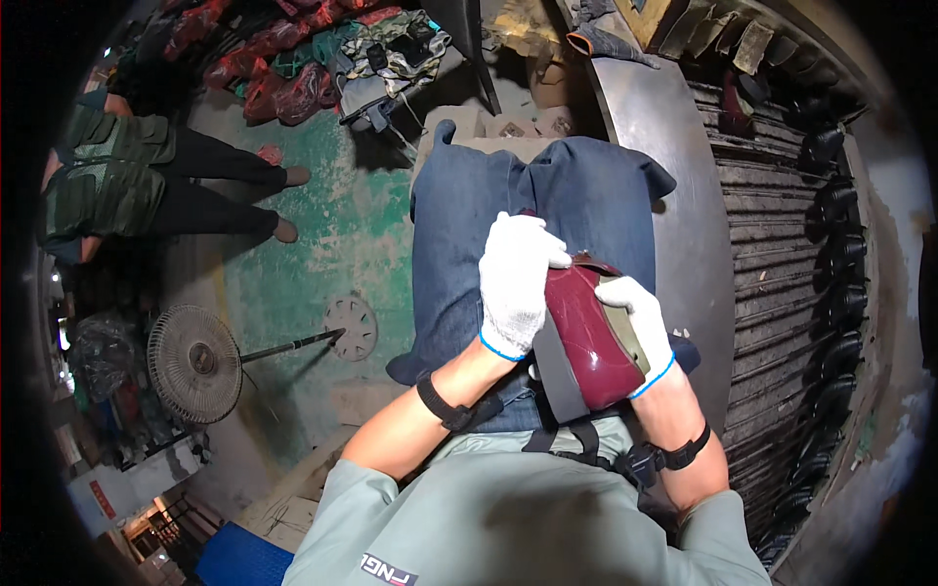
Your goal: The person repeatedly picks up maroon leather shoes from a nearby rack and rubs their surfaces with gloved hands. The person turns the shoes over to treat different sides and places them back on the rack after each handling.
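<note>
I am sitting with a glossy maroon shoe upper (591, 332) on my lap, over my blue jeans (469, 225). My left hand (515, 283), in a white glove, is closed over its left side and top, fingers curled down across the leather. My right hand (640, 327), gloved the same, is clamped on its right edge, thumb on the olive lining. Beside my right knee runs a grey metal tabletop (674, 166). A pedestal fan (200, 363) stands on the green floor (322, 254) to my left, near another person's legs (220, 186).
</note>
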{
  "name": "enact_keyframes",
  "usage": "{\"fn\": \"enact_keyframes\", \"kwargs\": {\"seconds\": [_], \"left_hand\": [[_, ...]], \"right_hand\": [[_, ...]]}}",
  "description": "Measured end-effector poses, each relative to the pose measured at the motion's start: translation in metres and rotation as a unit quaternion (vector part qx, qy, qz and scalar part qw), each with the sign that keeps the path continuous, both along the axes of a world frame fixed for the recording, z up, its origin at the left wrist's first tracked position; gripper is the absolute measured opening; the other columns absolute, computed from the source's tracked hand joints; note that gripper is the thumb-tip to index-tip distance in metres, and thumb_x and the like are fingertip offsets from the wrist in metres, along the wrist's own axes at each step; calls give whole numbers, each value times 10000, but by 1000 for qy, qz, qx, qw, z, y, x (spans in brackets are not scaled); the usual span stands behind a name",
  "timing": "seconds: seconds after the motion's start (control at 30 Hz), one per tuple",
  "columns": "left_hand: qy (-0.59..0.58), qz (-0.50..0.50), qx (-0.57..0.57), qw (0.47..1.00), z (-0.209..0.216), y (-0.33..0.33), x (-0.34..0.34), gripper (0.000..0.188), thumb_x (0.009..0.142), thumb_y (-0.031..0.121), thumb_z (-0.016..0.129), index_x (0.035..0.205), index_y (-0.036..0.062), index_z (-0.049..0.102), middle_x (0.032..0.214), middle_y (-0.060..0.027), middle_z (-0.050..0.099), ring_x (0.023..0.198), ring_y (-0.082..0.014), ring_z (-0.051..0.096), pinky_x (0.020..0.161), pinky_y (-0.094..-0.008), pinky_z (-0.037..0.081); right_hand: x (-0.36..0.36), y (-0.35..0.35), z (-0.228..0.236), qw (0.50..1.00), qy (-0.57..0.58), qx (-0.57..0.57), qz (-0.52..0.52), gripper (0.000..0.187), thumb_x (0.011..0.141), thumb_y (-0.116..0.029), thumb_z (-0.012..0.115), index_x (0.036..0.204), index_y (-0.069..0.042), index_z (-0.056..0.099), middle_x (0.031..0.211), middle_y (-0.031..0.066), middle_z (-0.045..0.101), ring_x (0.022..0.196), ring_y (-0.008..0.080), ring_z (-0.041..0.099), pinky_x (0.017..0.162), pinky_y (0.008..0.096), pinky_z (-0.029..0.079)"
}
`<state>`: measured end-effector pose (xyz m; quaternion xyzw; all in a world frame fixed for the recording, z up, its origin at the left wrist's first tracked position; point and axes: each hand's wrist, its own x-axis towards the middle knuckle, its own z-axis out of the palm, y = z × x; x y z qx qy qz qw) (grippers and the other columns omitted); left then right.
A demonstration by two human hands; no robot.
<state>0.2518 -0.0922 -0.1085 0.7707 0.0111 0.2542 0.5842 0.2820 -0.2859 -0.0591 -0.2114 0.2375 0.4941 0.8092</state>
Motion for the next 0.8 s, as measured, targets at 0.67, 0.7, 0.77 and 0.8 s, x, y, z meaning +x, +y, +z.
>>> {"fn": "enact_keyframes", "kwargs": {"seconds": [0.67, 0.7, 0.77, 0.8], "left_hand": [[204, -35, 34, 978, 51, 40, 5, 549, 1192, 297, 549, 1641, -16, 501, 1587, -174, 621, 1527, -291, 536, 1290, -404, 397], [217, -26, 131, 967, 59, 45, 4, 541, 1189, 297, 553, 1631, -12, 518, 1575, -175, 631, 1522, -300, 543, 1288, -405, 398], [87, -48, 157, 983, 73, 49, 18, 508, 1191, 318, 523, 1595, 15, 575, 1532, -181, 658, 1463, -330, 587, 1266, -431, 419], [45, -81, 96, 991, 79, 50, 25, 496, 1199, 319, 494, 1584, 20, 586, 1529, -182, 659, 1448, -335, 597, 1262, -437, 421]], "right_hand": [[13, 15, 62, 903, -414, -109, 43, 1043, 939, -203, 862, 1774, -58, 254, 1605, 124, 553, 1393, 210, 592, 1106, 352, 555], [11, 15, 63, 895, -427, -123, 43, 1044, 941, -183, 860, 1774, -44, 246, 1613, 130, 547, 1410, 213, 581, 1136, 356, 533], [5, 16, 64, 878, -452, -149, 44, 1047, 944, -143, 856, 1775, -18, 231, 1630, 143, 535, 1442, 219, 561, 1197, 363, 488], [1, 18, 62, 883, -445, -141, 43, 1068, 948, -107, 853, 1777, 11, 191, 1659, 167, 511, 1480, 232, 533, 1252, 378, 433]]}}
